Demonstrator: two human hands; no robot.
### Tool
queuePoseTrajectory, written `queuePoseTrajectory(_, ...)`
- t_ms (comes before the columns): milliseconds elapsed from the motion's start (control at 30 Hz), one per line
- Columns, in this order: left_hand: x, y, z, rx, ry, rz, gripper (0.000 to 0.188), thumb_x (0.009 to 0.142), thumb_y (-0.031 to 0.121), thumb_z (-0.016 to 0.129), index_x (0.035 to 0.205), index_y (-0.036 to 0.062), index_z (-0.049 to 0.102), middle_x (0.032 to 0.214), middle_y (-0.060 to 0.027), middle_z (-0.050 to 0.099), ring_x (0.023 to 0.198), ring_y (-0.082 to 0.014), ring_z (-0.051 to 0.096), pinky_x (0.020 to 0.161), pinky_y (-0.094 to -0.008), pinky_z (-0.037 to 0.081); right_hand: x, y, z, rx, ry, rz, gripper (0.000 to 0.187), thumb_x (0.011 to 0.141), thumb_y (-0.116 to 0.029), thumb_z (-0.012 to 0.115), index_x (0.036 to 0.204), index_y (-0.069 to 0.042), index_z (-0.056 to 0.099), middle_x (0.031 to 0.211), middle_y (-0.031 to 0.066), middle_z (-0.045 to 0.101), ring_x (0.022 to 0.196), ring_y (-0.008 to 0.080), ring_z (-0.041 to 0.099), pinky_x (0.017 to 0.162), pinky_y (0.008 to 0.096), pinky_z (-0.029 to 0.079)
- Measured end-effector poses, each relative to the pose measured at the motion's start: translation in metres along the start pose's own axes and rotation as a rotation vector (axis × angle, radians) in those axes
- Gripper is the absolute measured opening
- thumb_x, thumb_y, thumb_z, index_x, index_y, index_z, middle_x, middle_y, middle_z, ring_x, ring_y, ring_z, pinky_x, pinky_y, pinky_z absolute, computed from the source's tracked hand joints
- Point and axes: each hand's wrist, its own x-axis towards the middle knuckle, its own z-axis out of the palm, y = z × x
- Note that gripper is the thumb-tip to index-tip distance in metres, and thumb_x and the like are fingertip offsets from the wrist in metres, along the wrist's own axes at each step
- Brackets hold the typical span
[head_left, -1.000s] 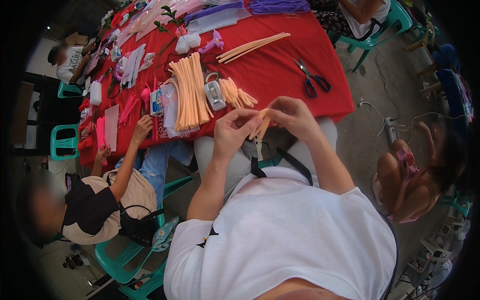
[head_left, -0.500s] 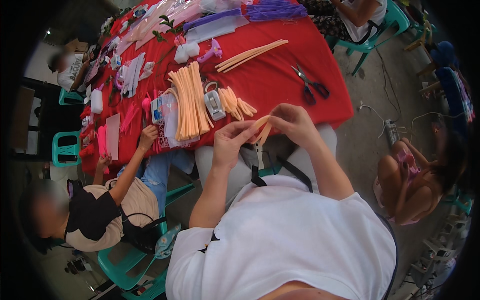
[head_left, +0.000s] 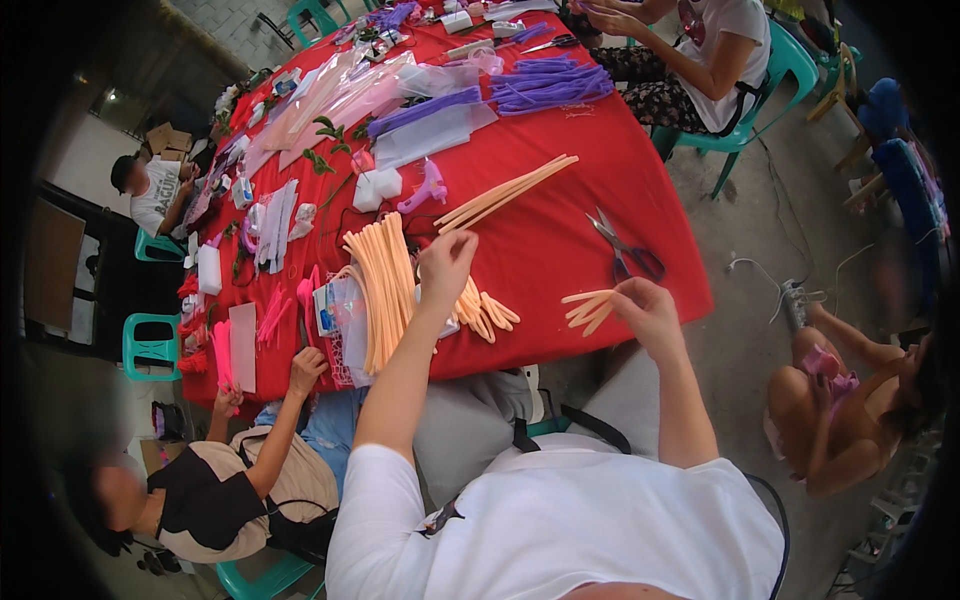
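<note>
My right hand (head_left: 648, 312) is closed on a small folded loop of peach pipe cleaners (head_left: 588, 308), held over the front edge of the table. My left hand (head_left: 447, 262) reaches over the table with its fingers pinched together at the near ends of a few long peach pipe cleaners (head_left: 510, 195); whether it grips one is hidden. A thick bundle of peach pipe cleaners (head_left: 378, 290) lies left of my left forearm. Right of that forearm is a pile of short folded peach loops (head_left: 490, 308). A tape dispenser there is mostly hidden by my arm.
Dark-handled scissors (head_left: 625, 252) lie beyond my right hand on the red tablecloth (head_left: 560, 235). A pink-purple glue gun (head_left: 425, 188) and purple pipe cleaners (head_left: 550, 85) lie farther back. A co-worker's hand (head_left: 308, 372) is at the table on my left; others sit around.
My hands have parted: the left moved forward to the long pipe cleaners, while the right moved right and down with the folded peach loop. The view has shifted, showing more of the far table.
</note>
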Motion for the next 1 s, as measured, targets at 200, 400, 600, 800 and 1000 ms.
queuePoseTrajectory(200, 0.072, -0.042, 0.071, 0.365, -0.103, 0.218, 0.015, 0.083, 0.016, 0.07, 0.092, 0.0038, 0.069, 0.089, -0.0141, 0.067, 0.086, -0.0325, 0.063, 0.078, -0.0402, 0.05, 0.013, 0.018, -0.026, 0.142, 0.124, 0.066, 0.011, 0.09, -0.014, 0.063, 0.093, -0.004, 0.064, 0.079, 0.0011, 0.066, 0.069, 0.0067, 0.059, 0.06, 0.0219, 0.043)
queuePoseTrajectory(400, 0.076, -0.051, 0.096, 0.406, -0.094, 0.221, 0.011, 0.081, 0.013, 0.07, 0.087, 0.0038, 0.067, 0.088, -0.013, 0.064, 0.087, -0.0345, 0.06, 0.078, -0.0443, 0.048, 0.027, 0.028, -0.043, 0.273, 0.174, 0.075, 0.011, 0.091, -0.013, 0.063, 0.093, -0.002, 0.064, 0.08, 0.0027, 0.067, 0.071, 0.0075, 0.06, 0.063, 0.0226, 0.044)
queuePoseTrajectory(600, 0.038, 0.002, 0.05, 0.07, 0.009, 0.222, 0.011, 0.081, 0.012, 0.072, 0.091, 0.0062, 0.072, 0.087, -0.0119, 0.066, 0.083, -0.0288, 0.064, 0.074, -0.0379, 0.051, 0.035, 0.017, -0.013, 0.311, 0.098, -0.095, 0.014, 0.093, -0.013, 0.06, 0.094, 0.0, 0.063, 0.08, 0.0074, 0.067, 0.075, 0.0142, 0.063, 0.067, 0.0252, 0.046)
queuePoseTrajectory(800, -0.056, 0.086, -0.011, -0.367, -0.041, -0.015, 0.011, 0.088, 0.012, 0.069, 0.093, 0.0023, 0.071, 0.082, -0.0077, 0.064, 0.079, -0.016, 0.062, 0.067, -0.0306, 0.05, 0.024, 0.017, 0.027, 0.435, -0.069, -0.071, 0.009, 0.093, -0.009, 0.061, 0.094, 0.0, 0.062, 0.087, 0.0042, 0.065, 0.08, 0.0093, 0.06, 0.073, 0.0225, 0.047)
queuePoseTrajectory(1000, -0.129, 0.119, -0.054, -0.555, -0.064, 0.091, 0.011, 0.09, 0.008, 0.067, 0.097, -0.0006, 0.068, 0.087, -0.0066, 0.063, 0.072, -0.0127, 0.061, 0.062, -0.0251, 0.047, -0.006, -0.025, 0.071, 0.38, -0.285, -0.215, 0.006, 0.091, -0.005, 0.062, 0.091, 0.001, 0.062, 0.088, 0.0038, 0.066, 0.082, 0.0092, 0.059, 0.074, 0.0231, 0.046)
